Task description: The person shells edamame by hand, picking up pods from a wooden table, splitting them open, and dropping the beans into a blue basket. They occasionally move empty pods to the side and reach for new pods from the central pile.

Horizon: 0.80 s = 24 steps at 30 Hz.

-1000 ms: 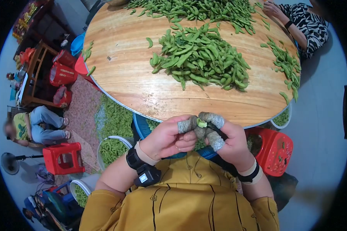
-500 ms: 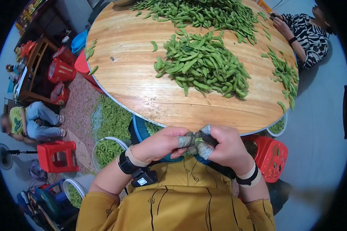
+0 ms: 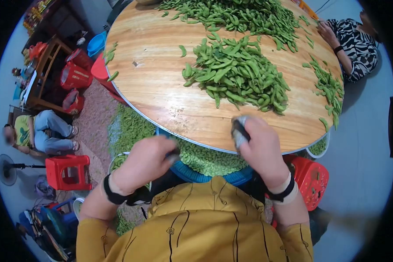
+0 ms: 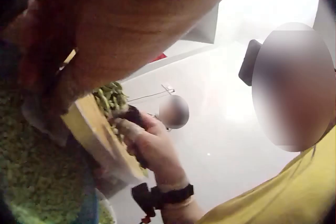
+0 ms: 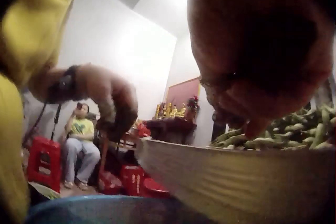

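Observation:
In the head view my left hand point(image 3: 148, 159), blurred, hangs over the left side of a blue basin point(image 3: 192, 174) holding green beans point(image 3: 214, 161). Its bent, wrapped fingertips hide whatever may lie between them. My right hand point(image 3: 264, 150) is at the table's near edge, its grey-wrapped fingers and something dark pointing toward the table; a grip cannot be made out. A heap of green pods point(image 3: 240, 74) lies beyond it. The left wrist view shows my right hand point(image 4: 152, 145) beside the tabletop; the right wrist view shows my left hand point(image 5: 113, 98) with fingers pointing down.
The round wooden table point(image 3: 148, 91) carries a larger pod heap point(image 3: 240, 17) at the back and loose pods point(image 3: 329, 87) at right. Red stools point(image 3: 67, 172) stand on both sides. One person point(image 3: 356, 48) is at the far right, another point(image 3: 48, 131) sits at left.
My hands, together over the basin before, have parted: the left moved left and down, the right up to the table edge. The beans in the basin show more fully now.

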Motion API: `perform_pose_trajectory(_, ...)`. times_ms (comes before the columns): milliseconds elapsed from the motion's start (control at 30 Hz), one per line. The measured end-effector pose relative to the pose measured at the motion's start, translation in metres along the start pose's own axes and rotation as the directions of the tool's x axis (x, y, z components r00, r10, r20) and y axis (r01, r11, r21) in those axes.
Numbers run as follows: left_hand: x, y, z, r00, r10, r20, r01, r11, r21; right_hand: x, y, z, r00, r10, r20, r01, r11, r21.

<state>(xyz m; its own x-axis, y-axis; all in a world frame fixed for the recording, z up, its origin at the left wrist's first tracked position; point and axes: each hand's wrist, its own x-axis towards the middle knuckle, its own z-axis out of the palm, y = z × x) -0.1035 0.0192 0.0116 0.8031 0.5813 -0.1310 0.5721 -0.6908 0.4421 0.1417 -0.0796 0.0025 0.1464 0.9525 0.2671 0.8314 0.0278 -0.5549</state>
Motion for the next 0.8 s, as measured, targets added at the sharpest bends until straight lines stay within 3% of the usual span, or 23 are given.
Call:
perform_pose_trajectory(100, 0.039, 0.022, 0.009, 0.939, 0.061, -0.339, -0.080, 0.996, -0.041, 0.011, 0.014, 0.012, 0.997, -0.067, -0.034, 0.063, 0.992, -0.114)
perform_pose_trajectory(200, 0.075, 0.038, 0.025, 0.890, 0.059, -0.451, -0.085, 0.996, -0.038, 0.004, 0.005, 0.011, 0.999, 0.046, 0.030, -0.041, 0.988, -0.149)
perform_pose_trajectory(333, 0.095, 0.042, 0.034, 0.903, 0.063, -0.426, -0.032, 0.996, 0.080, -0.014, 0.002, 0.005, 0.999, 0.026, 0.020, -0.023, 0.989, -0.145)
perform_pose_trajectory(400, 0.096, 0.041, 0.036, 0.901, 0.144, -0.409, -0.134, 0.990, 0.053, -0.021, 0.004, 0.002, 0.999, 0.035, 0.020, -0.034, 0.999, -0.043)
perform_pose_trajectory(533, 0.080, 0.055, 0.030, 0.877, 0.137, -0.460, -0.204, 0.974, -0.098, -0.030, 0.007, -0.006, 0.997, 0.076, -0.020, -0.072, 0.988, 0.138)
perform_pose_trajectory(600, 0.080, 0.062, 0.029, 0.974, -0.017, -0.227, -0.081, 0.906, -0.415, -0.030, -0.004, -0.008, 0.997, 0.059, -0.051, -0.051, 0.989, 0.137)
perform_pose_trajectory(667, 0.082, 0.063, 0.044, 0.991, -0.121, -0.062, 0.013, 0.538, -0.843, -0.033, -0.010, -0.003, 0.999, -0.027, -0.042, 0.030, 0.998, 0.050)
perform_pose_trajectory(800, 0.083, 0.073, 0.029, 0.974, -0.226, 0.029, 0.112, 0.362, -0.925, -0.036, -0.010, 0.000, 0.992, -0.124, -0.020, 0.125, 0.990, 0.060)
